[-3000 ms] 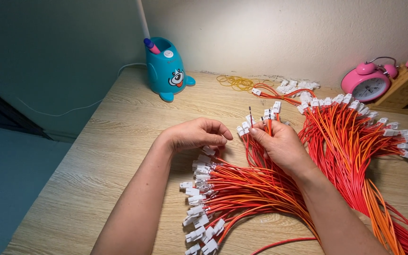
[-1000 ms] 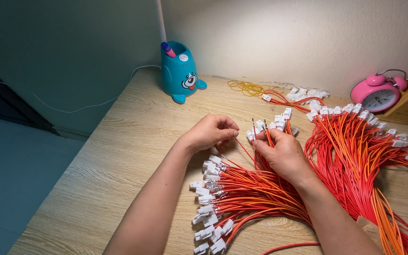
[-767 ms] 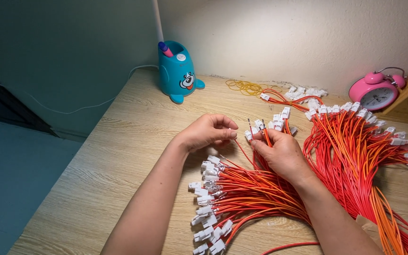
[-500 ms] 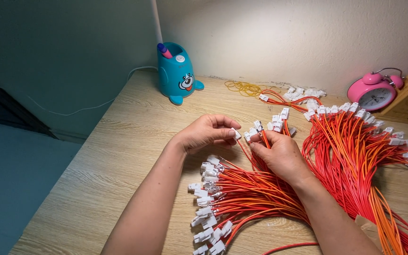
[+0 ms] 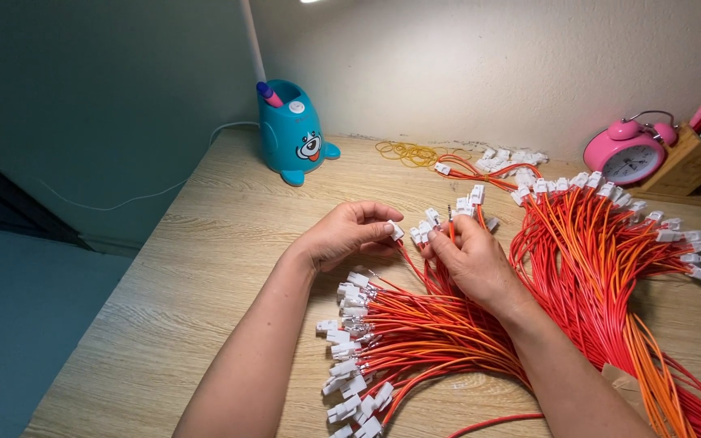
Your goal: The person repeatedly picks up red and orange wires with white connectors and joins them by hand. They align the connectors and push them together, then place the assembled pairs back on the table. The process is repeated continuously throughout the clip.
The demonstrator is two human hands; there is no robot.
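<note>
My left hand (image 5: 349, 234) pinches a single red wire by its white connector (image 5: 397, 231) just above the near pile. Close to its right, my right hand (image 5: 470, 258) grips a small bundle of red wires (image 5: 460, 212) whose white connectors stick up past the fingers. Under both hands lies a fan of red and orange wires with white connectors (image 5: 383, 341) on the wooden table (image 5: 204, 268).
A larger heap of red and orange wires (image 5: 610, 259) spreads at the right. At the back stand a teal cartoon-shaped pen holder (image 5: 295, 134), yellow rubber bands (image 5: 405, 152), a few more wires (image 5: 488, 166), a pink alarm clock (image 5: 628, 154) and a wooden box (image 5: 695, 162).
My left hand has moved right, bringing its connector close to the bundle in my right hand. The view has shifted slightly.
</note>
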